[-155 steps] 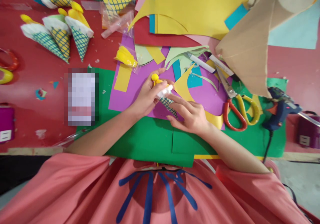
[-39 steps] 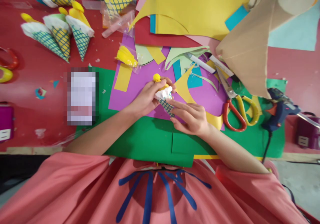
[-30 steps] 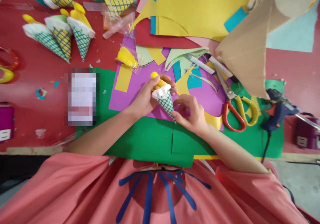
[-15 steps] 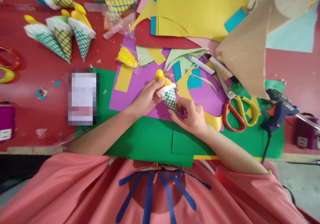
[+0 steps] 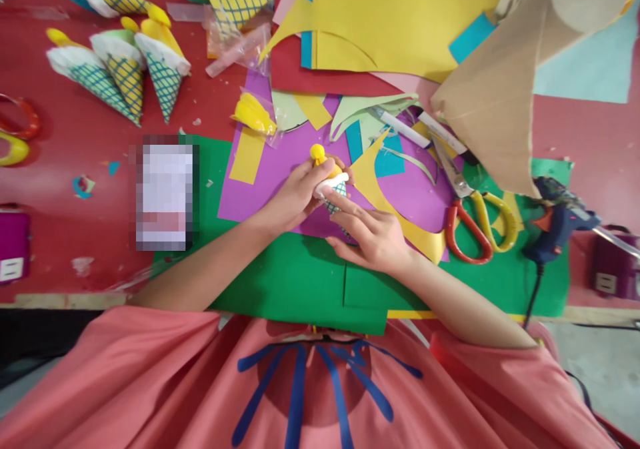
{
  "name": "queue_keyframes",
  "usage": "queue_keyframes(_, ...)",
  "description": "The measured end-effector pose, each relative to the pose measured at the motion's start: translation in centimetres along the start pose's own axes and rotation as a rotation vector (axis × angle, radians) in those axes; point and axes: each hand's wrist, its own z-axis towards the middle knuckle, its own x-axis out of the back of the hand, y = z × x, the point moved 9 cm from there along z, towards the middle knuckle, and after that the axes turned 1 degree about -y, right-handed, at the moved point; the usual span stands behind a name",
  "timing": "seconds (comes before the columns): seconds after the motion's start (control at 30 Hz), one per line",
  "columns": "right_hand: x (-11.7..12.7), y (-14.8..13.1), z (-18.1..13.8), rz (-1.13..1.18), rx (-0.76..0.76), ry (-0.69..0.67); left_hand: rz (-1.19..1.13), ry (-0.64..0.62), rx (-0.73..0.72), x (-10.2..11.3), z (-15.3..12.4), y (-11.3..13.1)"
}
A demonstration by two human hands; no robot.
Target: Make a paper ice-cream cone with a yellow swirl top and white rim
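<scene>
A small craft ice cream cone (image 5: 340, 186) is in my left hand (image 5: 299, 194), which is closed round its top with the thumb across the yellow part. It has a yellow ball on top, a white ruffled rim and a blue-green lattice pattern on the cone. My right hand (image 5: 379, 237) lies over the lower cone, fingers stretched out and apart, with the index fingertip against the white rim. Much of the cone and its tip are hidden behind these fingers. Below both hands are purple paper (image 5: 280, 182) and green paper (image 5: 285, 279).
Right of the hands lie scissors (image 5: 481, 225), two markers (image 5: 403, 127) and a glue gun (image 5: 557, 219). Several similar cones (image 5: 164, 69) are at upper left. A bagged yellow piece (image 5: 254, 114), paper offcuts (image 5: 249, 155) and a stack of coloured sheets (image 5: 405, 19) lie beyond; a blurred-out rectangle (image 5: 166, 195) is left.
My right hand has gone from a pinch at the cone's lower end to stretched fingers over its side, index finger at the white rim. The yellow top has shifted slightly down and left.
</scene>
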Motion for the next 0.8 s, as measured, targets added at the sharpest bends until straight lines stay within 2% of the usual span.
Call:
queue_keyframes(0.13, 0.1, 0.6, 0.1, -0.003, -0.043, -0.008, -0.018, -0.046, 0.027, -0.8, -0.1, 0.1)
queue_keyframes(0.37, 0.4, 1.1, 0.1, 0.020, -0.055, 0.013, 0.038, 0.079, -0.020, 0.0, -0.4, 0.4)
queue_keyframes(0.8, 0.5, 0.9, 0.4, -0.058, -0.055, -0.020, 0.012, 0.094, -0.021, 0.2, -0.2, 0.1)
